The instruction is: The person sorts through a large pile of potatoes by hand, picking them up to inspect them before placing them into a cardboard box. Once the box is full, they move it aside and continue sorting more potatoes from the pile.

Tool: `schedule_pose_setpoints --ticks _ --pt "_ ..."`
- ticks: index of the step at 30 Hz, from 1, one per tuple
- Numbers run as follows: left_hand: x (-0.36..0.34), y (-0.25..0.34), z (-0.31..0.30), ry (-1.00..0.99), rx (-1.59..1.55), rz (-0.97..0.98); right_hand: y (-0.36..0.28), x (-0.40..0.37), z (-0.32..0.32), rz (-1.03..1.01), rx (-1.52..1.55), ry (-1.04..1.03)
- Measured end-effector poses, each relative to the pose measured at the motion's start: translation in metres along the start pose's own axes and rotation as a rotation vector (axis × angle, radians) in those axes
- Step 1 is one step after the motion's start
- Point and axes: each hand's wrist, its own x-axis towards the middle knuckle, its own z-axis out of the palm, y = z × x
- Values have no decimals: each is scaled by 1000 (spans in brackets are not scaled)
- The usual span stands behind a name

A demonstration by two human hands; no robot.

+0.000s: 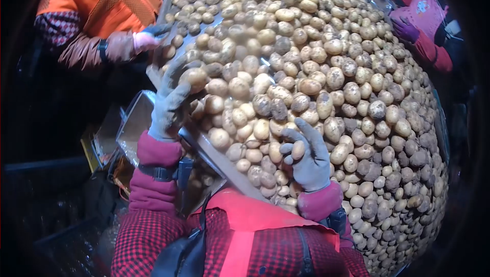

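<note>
small potato (298,150): sits in the curl of the right hand (308,160), pinched between thumb and bent fingers, long axis roughly upright, just above the near-middle of the potato bed (357,88). grip closed on it.

large potato (194,78): at the left rim of the heap, touching the fingertips of the left hand (170,104). it lies far and slightly right of that palm. fingers splayed, back of the glove toward the camera; cannot tell whether they clasp it or only rest on it.

left hand is nearer the metal rail (224,167), which runs diagonally from far left to near right, and the metal chute (133,119) just left of it. right hand is well inside the heap.

around: a co-worker in an orange vest (109,1) at far left, gloved hand (145,40) at the heap's edge; a pink-sleeved co-worker (426,19) at far right.

hidden: chute contents in shadow; the surface under the potatoes is covered; frame edges black.
</note>
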Motion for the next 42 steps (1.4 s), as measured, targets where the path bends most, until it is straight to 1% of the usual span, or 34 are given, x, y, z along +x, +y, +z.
schedule_pose_setpoints --ticks 1,2,4,6,8,9,11,12,13,15,16,19,20,22,24,25,26,28,29,30,32,33,34,35,36,38,40,41,42 --pt "-15 4 -9 10 -25 -13 2 -1 -4 -22 -20 -40" --pt "-32 12 -15 73 74 -23 3 -1 -3 -18 -20 -39" --pt "-69 15 -48 215 285 -130 3 -1 -3 -19 -25 -23" --pt "-106 18 -72 328 463 -186 0 -1 -2 6 -12 -13" --pt "-138 12 -109 323 671 -287 0 -1 -2 8 -9 -30" --pt "-147 9 -117 338 778 -372 0 0 -2 20 2 -25" --pt "-151 -1 -122 267 1218 -178 1 0 -3 42 24 -14" --pt "-147 0 -114 222 1433 -70 1 0 -3 41 25 -18" --pt "-135 -6 -102 281 1287 -13 1 0 -2 39 26 -19" --pt "-102 -7 -64 115 1412 158 -1 0 -2 48 39 -21" --pt "-84 -8 -44 27 1467 249 -2 0 -2 56 53 -19" --pt "-35 -20 11 -354 1505 445 -4 -1 -2 68 90 -9" --pt "-19 -26 23 -480 1546 493 -4 0 -2 71 102 -10" --pt "21 -41 33 -628 1532 587 -6 0 -3 88 128 -19" --pt "57 -55 28 -615 1578 620 -6 0 -2 91 99 -15" --pt "69 -58 25 -608 1524 599 -11 -1 0 99 91 -5" --pt "81 -59 25 -655 1539 608 -10 -1 0 91 89 -5" --pt "99 -51 35 -647 1649 538 -11 0 -1 76 75 -26" --pt "116 -61 29 -615 1699 595 -12 1 -1 99 114 -31" --pt "130 -66 30 -551 1785 608 -13 2 -1 114 152 -31" --pt "141 -75 33 -404 1858 626 -13 2 -4 125 186 -32" --pt "136 -70 45 -404 1790 653 -11 3 -6 118 184 -38" --pt "128 -67 57 -400 1648 801 -8 4 -6 114 185 -44" --pt "118 -61 71 -546 1462 634 -5 4 -9 40 57 -76" --pt "106 -54 86 -665 1274 462 -5 3 -8 68 102 -46" --pt "76 -45 123 -847 1168 201 -9 4 -4 130 181 -12" --pt "72 -61 127 -852 1153 204 -9 2 -1 123 155 6" --pt "73 -61 126 -853 1166 169 -9 2 0 112 144 10" --pt "68 -62 124 -862 1168 202 -8 1 1 103 132 17"
